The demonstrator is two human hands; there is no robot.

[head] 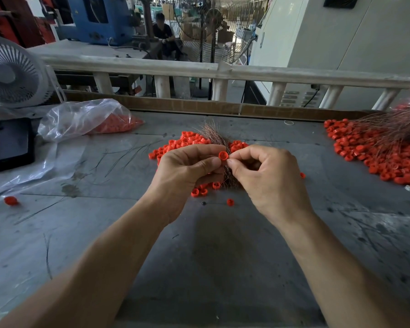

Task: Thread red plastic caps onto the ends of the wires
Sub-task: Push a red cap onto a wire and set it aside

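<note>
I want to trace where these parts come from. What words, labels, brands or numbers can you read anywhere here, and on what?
None can be read.
White cabinet: a narrow strip on its side, too small to read.
Blue machine: small marks, blurred.
Red caps, plastic bag and table fan: no text visible.

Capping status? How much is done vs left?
Done: a pile at far right where wires lie among red caps, seemingly threaded. In hand: the left hand holds a wire bundle and one red cap, while the right hand pinches at it. Left: loose caps behind the hands, plus a bagful. No count possible.
</note>
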